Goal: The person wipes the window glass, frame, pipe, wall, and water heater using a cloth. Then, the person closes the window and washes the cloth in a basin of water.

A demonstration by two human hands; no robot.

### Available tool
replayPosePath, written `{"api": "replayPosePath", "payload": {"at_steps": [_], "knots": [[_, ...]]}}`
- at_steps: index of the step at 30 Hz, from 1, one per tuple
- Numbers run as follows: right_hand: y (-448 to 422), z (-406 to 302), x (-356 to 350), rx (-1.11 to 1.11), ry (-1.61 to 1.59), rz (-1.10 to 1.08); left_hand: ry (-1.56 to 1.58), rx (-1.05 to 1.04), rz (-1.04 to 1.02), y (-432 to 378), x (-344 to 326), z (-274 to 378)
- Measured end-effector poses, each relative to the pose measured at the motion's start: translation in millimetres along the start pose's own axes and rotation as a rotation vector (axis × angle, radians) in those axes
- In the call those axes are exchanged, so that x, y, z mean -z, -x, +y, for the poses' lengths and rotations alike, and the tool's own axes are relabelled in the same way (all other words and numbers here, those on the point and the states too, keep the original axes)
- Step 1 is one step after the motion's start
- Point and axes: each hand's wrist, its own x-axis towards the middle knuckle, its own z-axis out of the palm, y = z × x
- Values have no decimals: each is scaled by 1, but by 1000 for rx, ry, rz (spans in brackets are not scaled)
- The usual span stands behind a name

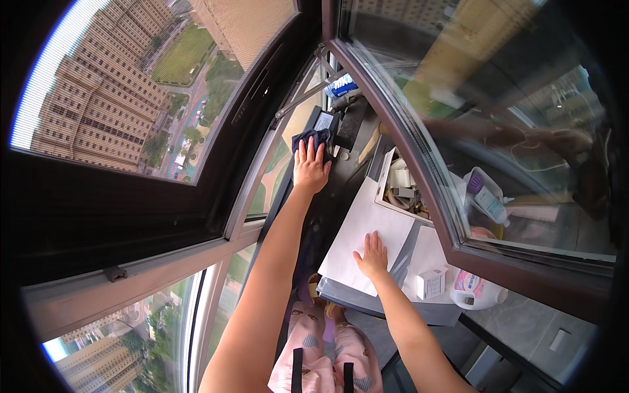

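My left hand (310, 167) lies flat, fingers spread, on a dark cloth (314, 137). The cloth rests on the end of a long black rail or ledge (317, 115) beside the window, where a pale label is stuck. My right hand (372, 255) is palm down on a white board (366, 231), holding nothing. Right of the board's far end, an open box (400, 189) contains small fittings and hoses. A small white carton (431, 284) stands to the right of that hand.
An open window sash (408, 127) with a brown frame reaches over the right side. Its metal stay arm (309, 96) spans the opening. A white jug with a pink label (477, 291) sits below the sash corner. A blue-and-white container (341, 86) is at the far end.
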Motion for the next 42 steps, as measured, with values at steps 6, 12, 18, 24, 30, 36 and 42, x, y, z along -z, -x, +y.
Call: {"api": "replayPosePath", "payload": {"at_steps": [6,12,18,24,30,36,42], "knots": [[0,9,3,-11,-48,-151,-3,-49,-25,-76,-6,9],[0,7,-2,26,-20,-94,-38,-109,43,-85,-11,2],[2,9,2,38,-1,-99,-4,-106,113,-2,-5,-8],[25,1,6,53,-162,155,14,-31,61,125,18,-22],[89,-33,13,223,-310,335,-41,112,-84,253,42,-36],[120,-29,1,262,-269,237,-59,224,-165,382,58,-54],[122,-3,12,288,-275,246,-122,266,-199,431,71,-56]]}}
